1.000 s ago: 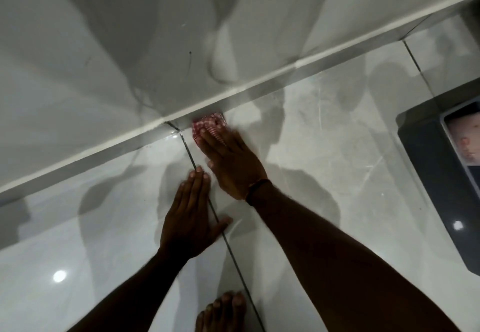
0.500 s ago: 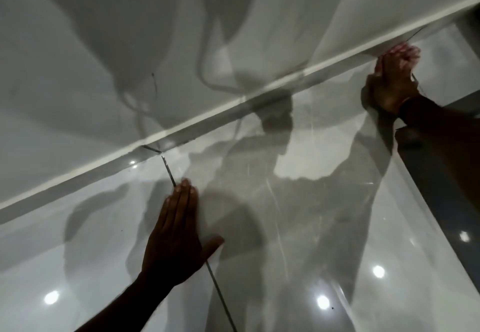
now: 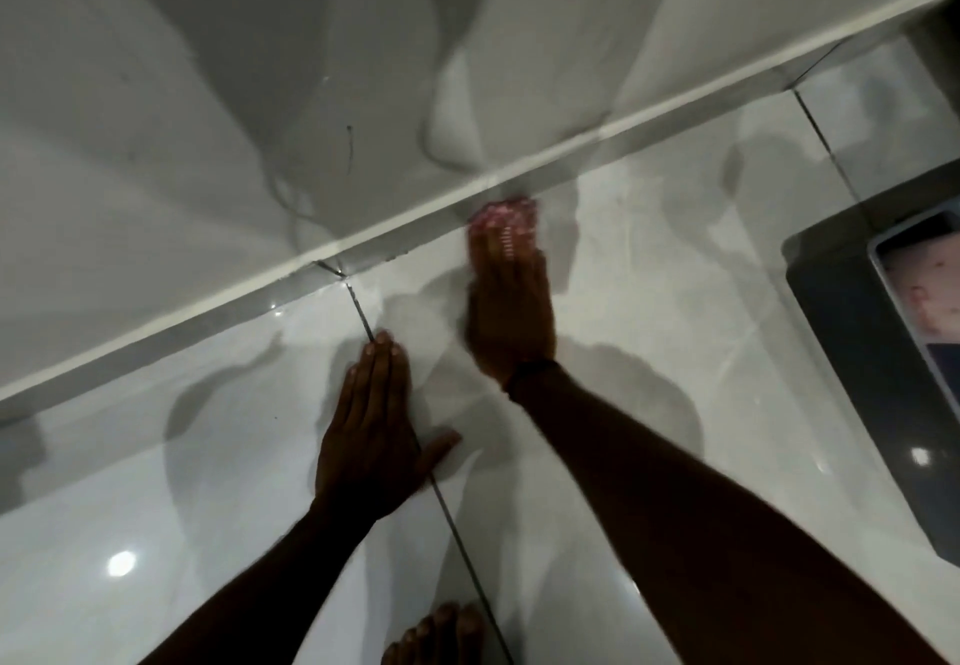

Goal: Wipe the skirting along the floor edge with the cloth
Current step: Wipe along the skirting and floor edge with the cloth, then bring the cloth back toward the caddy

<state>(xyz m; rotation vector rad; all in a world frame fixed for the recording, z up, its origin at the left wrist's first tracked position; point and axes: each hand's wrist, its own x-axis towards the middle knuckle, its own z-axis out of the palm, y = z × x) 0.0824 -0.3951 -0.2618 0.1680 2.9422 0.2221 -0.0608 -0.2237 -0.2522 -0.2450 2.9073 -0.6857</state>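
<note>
While the left hand (image 3: 371,435) lies flat on the glossy floor tile (image 3: 156,508), palm down, fingers together and straight, thumb spread to the side and grasping nothing, the right hand (image 3: 509,311) reaches further forward with its fingers stretched out over the cloth (image 3: 506,217). The right hand is blurred, so it cannot be told whether it pinches the cloth or only presses on it from above. The cloth is a small pink-and-white patterned piece, bunched under the right fingertips, and it touches the grey skirting (image 3: 208,311) where the skirting meets the floor. The left hand is apart from the cloth, nearer the person, its fingertips on a dark grout line (image 3: 457,534) that runs from the skirting towards the camera. A dark band (image 3: 530,370) circles the right wrist. Above the skirting rises a pale wall (image 3: 156,92) crossed by shadows. At the right edge a dark mat (image 3: 852,378) lies on the floor with a phone (image 3: 930,295) on it; its lit screen is too blurred to read, and no writing or brand is legible anywhere. Bare toes (image 3: 436,636) show at the bottom edge.
</note>
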